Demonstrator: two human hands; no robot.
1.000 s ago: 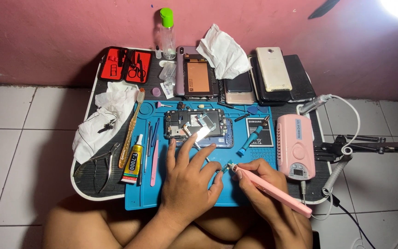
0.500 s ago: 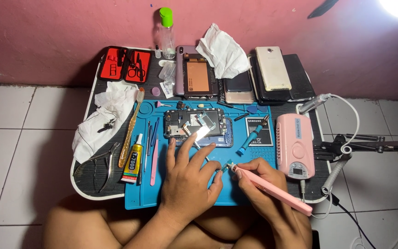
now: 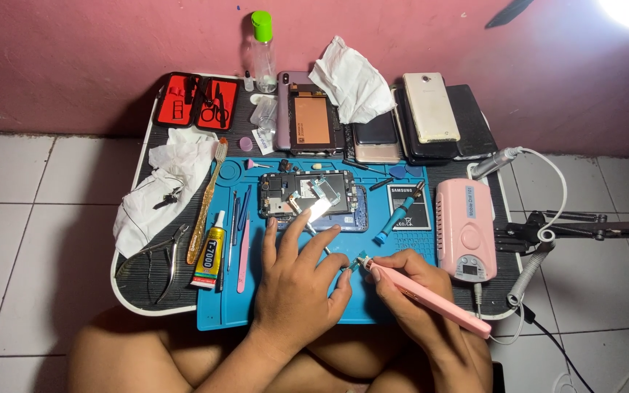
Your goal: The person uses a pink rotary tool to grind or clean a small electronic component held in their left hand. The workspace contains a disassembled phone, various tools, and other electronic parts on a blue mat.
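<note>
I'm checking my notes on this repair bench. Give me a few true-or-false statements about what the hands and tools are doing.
1. The right hand holds a slim pink pen-shaped tool. True.
2. The left hand lies on the blue rubber work mat. True.
3. The clear bottle with a green cap lies on its side. False: it stands upright by the wall.
4. The opened phone with exposed circuit board sits on the white floor tiles. False: it lies on the mat.

Bare blue mat (image 3: 285, 309) is lying open along its near-left corner. The opened phone (image 3: 312, 201) and battery (image 3: 410, 206) are blocking the far edge; the pink machine (image 3: 465, 228) is crowding the right edge.
</note>
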